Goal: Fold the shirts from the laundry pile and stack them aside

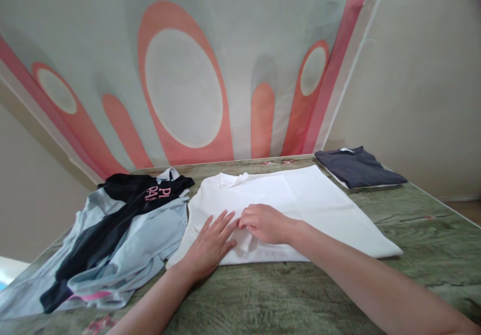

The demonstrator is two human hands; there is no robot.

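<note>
A white shirt (pixel 293 200) lies spread on the table, its collar at the far left. My left hand (pixel 212 242) rests on its near left part, palm down with the fingers stretched and apart. Close beside those fingertips, my right hand (pixel 265 223) is closed, fingers curled down in a pinch on the white cloth. Small creases show in the fabric under it. The fingertips of my right hand are partly hidden.
A loose heap of clothes, pale blue (pixel 146 245) and black with pink letters (pixel 150 191), lies on the left. A folded dark grey garment (pixel 356 167) sits at the far right. The wood-patterned tabletop (pixel 432 240) meets a patterned wall (pixel 240 34) behind.
</note>
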